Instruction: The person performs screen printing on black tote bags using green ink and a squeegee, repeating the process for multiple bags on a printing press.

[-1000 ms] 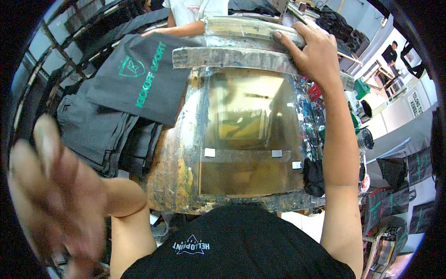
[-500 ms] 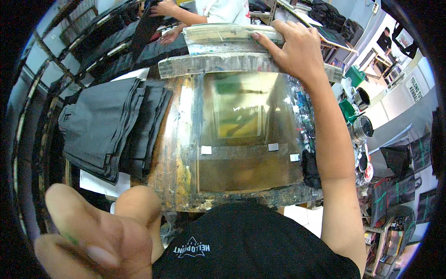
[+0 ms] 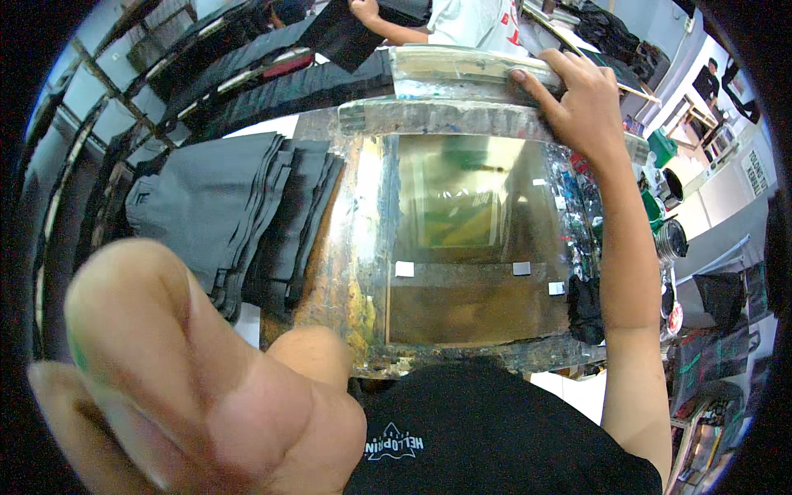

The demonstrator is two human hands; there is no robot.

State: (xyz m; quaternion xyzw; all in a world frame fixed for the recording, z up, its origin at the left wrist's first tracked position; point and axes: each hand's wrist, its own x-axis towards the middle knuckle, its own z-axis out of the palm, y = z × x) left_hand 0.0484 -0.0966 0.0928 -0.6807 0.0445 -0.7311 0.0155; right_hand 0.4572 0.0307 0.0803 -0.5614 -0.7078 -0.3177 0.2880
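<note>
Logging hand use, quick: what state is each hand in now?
Left hand: fingers bent, close to the camera; open or closed can't be told, nothing visible in it.
Right hand: closed on the screen-printing frame's upper rail.

The plate (image 3: pixel 474 309) gleams gold and brown, with yellow-green reflections in its upper part and plainer brown below; its tabs (image 3: pixel 404 269) are white. The table (image 3: pixel 328 285) is mottled tan, brown and black, and the strip (image 3: pixel 582 202) at the plate's right is speckled red, blue and white. The frame (image 3: pixel 462 63) is cream smudged with grey, the bar (image 3: pixel 437 117) blotchy grey. The stack (image 3: pixel 206 194) is plain charcoal, the rag (image 3: pixel 586 309) black. A green smear (image 3: pixel 79 355) marks the left hand (image 3: pixel 206 388). The near shirt (image 3: pixel 462 429) is black with white print; the co-worker's shirt (image 3: pixel 470 25) is white with red print. The box (image 3: pixel 662 147) is green, the tin (image 3: pixel 671 239) silvery, the disc (image 3: pixel 675 318) red and white.
</note>
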